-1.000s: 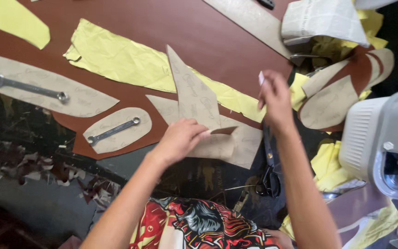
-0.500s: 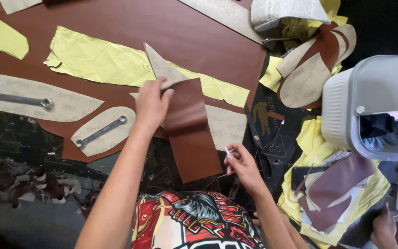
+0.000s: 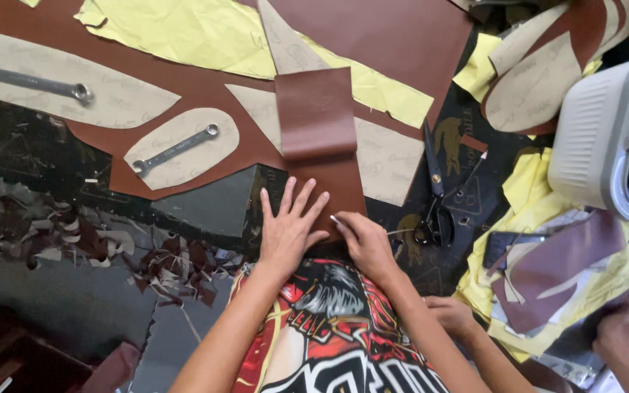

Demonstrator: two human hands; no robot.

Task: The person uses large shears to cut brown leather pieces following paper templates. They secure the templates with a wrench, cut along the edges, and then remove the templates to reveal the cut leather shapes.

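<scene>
A long brown leather strip [image 3: 316, 120] lies flat on the table, over a tan paper pattern piece [image 3: 391, 164], with its near end towards me. My left hand [image 3: 287, 227] rests flat on that near end with the fingers spread and holds nothing. Just to its right, my right hand [image 3: 363, 241] touches the strip's near corner with its fingers curled. A small pale piece [image 3: 335, 218] shows at its fingertips.
Two wrenches [image 3: 172, 150] [image 3: 34, 80] weigh down pattern pieces on a big brown leather sheet [image 3: 402, 36]. Yellow fabric [image 3: 198, 36] lies beyond the strip, black scissors [image 3: 434, 211] to its right. A grey machine [image 3: 606, 138] stands far right. Leather scraps [image 3: 111, 251] litter the left. Another person's hands [image 3: 451, 314] [image 3: 616, 331] work at the lower right.
My left hand held the leather strip up by its far end; the strip now lies flat. Both hands have come down to its near end, side by side.
</scene>
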